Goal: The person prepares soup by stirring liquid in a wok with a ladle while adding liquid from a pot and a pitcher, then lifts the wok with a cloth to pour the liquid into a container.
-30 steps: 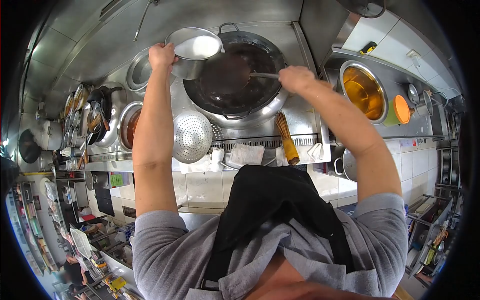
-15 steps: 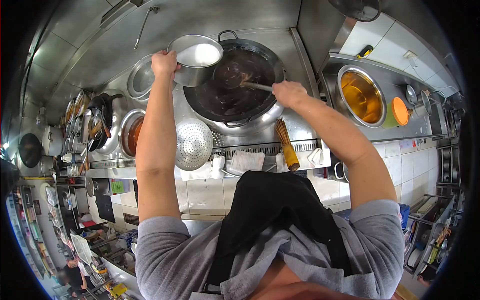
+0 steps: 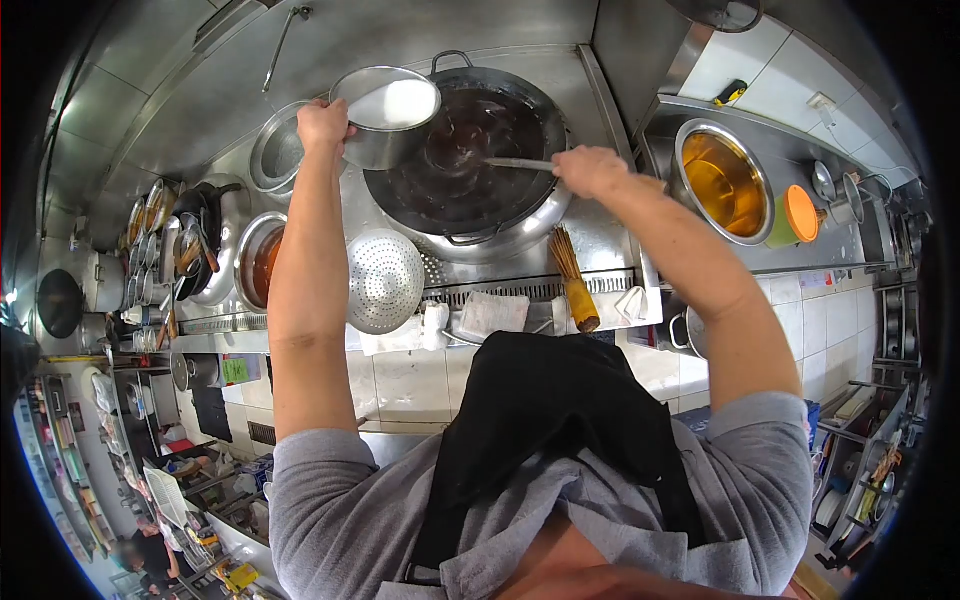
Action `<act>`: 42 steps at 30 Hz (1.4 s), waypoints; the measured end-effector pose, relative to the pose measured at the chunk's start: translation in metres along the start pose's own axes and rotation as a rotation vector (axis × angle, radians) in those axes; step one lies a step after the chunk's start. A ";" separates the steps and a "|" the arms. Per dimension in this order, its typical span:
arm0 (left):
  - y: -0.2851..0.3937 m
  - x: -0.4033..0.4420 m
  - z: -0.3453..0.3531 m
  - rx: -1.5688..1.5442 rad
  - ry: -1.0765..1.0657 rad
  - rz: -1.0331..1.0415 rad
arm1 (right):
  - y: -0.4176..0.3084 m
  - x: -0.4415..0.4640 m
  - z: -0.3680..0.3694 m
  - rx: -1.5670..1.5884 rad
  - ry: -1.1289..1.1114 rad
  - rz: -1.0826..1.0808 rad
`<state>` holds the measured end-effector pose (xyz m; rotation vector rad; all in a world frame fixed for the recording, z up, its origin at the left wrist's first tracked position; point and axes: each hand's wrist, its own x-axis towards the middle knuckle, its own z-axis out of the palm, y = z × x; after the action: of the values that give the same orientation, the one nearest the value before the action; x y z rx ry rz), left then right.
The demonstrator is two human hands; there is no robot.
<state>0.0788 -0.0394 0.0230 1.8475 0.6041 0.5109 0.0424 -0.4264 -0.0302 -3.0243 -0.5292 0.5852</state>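
My left hand grips the rim of a deep steel pot, tilted toward the wok, with something white inside; whether it is liquid or powder I cannot tell. Below and to the right of the pot sits a large black wok with dark, swirling liquid. In my right hand is the handle of a long ladle, its wooden end showing behind the wrist. The ladle's head is sunk in the liquid and hidden.
A round perforated strainer and a bamboo brush lie along the stove's front. Steel bowls with orange liquid stand left and right. An orange-lidded container is at the right. Another person is far lower left.
The ladle has swung in the wok, and my right hand has shifted slightly right and up. The left hand and pot have moved slightly left and up in view.
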 end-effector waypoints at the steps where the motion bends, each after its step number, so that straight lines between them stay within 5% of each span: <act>1: -0.001 0.001 -0.003 0.003 0.000 0.003 | 0.007 -0.002 -0.013 -0.029 -0.017 -0.015; 18: 0.001 0.005 -0.005 0.018 -0.018 -0.046 | -0.006 -0.007 -0.043 -0.154 -0.025 0.017; 23: 0.003 -0.003 -0.001 0.009 0.008 -0.041 | -0.006 0.002 0.009 -0.007 -0.015 -0.002; 30: 0.007 -0.003 -0.005 -0.037 -0.017 -0.031 | -0.002 -0.004 -0.043 -0.165 -0.044 0.014; 36: 0.001 0.010 -0.005 0.022 -0.016 -0.050 | -0.006 0.001 0.001 -0.004 0.001 -0.018; 42: 0.004 0.011 -0.011 0.046 -0.041 -0.051 | -0.001 0.000 -0.047 -0.142 -0.023 0.002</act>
<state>0.0813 -0.0254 0.0308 1.8766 0.6380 0.4275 0.0594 -0.4228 0.0139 -3.1547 -0.5927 0.6080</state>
